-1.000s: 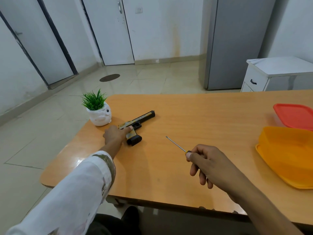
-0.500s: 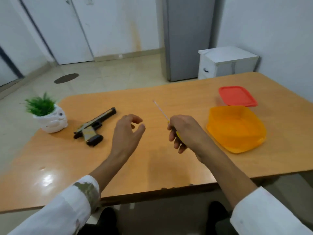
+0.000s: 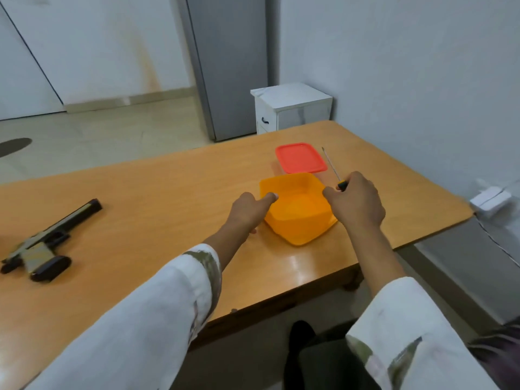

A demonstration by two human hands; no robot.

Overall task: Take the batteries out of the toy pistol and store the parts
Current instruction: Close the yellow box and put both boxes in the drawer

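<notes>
The black and tan toy pistol (image 3: 42, 244) lies on its side at the table's left, with no hand near it. An orange container (image 3: 298, 218) stands open near the right front edge. My left hand (image 3: 249, 211) is at its left wall, thumb on the rim and fingers curled outside the wall. Over the container's right rim, my right hand (image 3: 356, 205) grips a screwdriver (image 3: 332, 168) by its handle. Its thin shaft points up and away. No batteries are visible.
A red lid (image 3: 301, 158) lies flat just behind the orange container. The wooden table (image 3: 168, 192) ends close to the right of my hands. A white adapter (image 3: 489, 199) sits beyond that corner. A white cabinet (image 3: 292, 108) and a grey fridge (image 3: 230, 66) stand behind.
My left hand let go of the pistol and both hands travelled right to the orange container. The view swung right, so the pistol now lies far left and the plant is out of view.
</notes>
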